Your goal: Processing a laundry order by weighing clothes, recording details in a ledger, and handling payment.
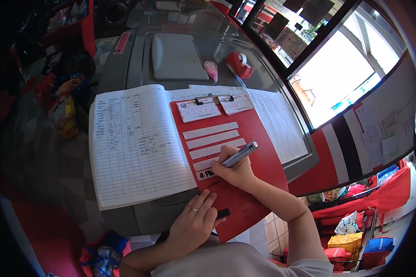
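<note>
My right hand (242,173) grips a grey marker (237,156), its tip end low over white paper strips on a red clipboard (242,207). The tip itself is hidden by my fingers. Black handwriting shows on the lowest strip (203,175), partly covered by the same hand; the upper strips (211,135) look blank where visible. Two printed cards (199,111) sit under the clipboard's metal clip (213,99). At the board's lower left edge rests my left hand (194,220), a ring on one finger, holding a black marker cap (223,213).
An open ruled ledger (135,176) with handwriting lies left of and under the clipboard. Behind it on the glossy grey surface (138,69) are a grey pad (178,57), a pink correction tape (211,70) and a red tape dispenser (241,65). Bagged items (346,242) stand at lower right.
</note>
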Demonstrator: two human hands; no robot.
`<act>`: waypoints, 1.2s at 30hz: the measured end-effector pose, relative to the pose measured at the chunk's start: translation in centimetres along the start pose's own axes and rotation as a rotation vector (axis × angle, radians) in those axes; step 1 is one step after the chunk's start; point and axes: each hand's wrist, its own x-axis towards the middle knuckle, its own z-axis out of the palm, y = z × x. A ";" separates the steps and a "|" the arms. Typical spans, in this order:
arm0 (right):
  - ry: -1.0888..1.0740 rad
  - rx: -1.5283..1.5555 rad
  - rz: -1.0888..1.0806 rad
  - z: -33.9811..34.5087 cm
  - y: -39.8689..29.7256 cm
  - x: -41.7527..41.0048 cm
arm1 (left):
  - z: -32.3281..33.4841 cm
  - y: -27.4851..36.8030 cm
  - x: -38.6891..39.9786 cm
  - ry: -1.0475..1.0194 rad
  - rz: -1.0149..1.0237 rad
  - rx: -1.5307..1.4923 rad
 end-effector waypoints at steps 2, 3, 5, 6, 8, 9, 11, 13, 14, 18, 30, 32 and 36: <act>0.027 -0.003 -0.014 0.1 0.0 0.1 | 0.1 0.0 -0.1 0.016 -0.001 -0.004; 0.028 -0.002 -0.013 0.0 0.0 0.2 | 0.1 0.0 0.0 0.015 -0.001 -0.005; 0.004 -0.035 -0.011 0.0 -0.2 0.3 | -0.1 0.0 0.0 0.002 -0.005 0.006; 0.004 -0.034 -0.010 0.1 -0.1 0.2 | -0.1 0.0 -0.1 0.001 -0.005 0.006; 0.011 0.039 0.021 0.0 0.0 0.1 | 0.0 0.0 -0.1 0.014 -0.012 0.001; 0.014 0.038 0.021 0.1 -0.1 0.2 | -0.1 0.0 -0.1 0.013 -0.009 0.001; 0.041 -0.041 0.036 0.3 -0.3 0.3 | -0.2 0.1 0.0 0.002 -0.013 0.012; 0.083 -0.002 -0.002 -0.3 0.3 0.3 | -0.3 0.3 0.3 0.004 -0.009 0.000; 0.115 0.044 -0.042 -0.3 0.1 0.5 | -0.4 0.2 0.3 0.005 -0.015 -0.004; 0.175 0.432 0.301 -1.8 -2.1 1.4 | -0.2 0.1 0.1 -0.009 -0.010 0.005; 0.024 0.118 -0.048 -3.4 1.1 -0.4 | 0.2 0.6 0.6 -0.061 0.013 0.088; 0.002 0.073 -0.095 -3.4 1.1 -0.3 | 0.2 0.6 0.6 -0.034 0.003 0.082; 0.006 0.103 -0.062 -3.2 1.0 -0.3 | 0.2 0.5 0.6 -0.040 0.005 0.089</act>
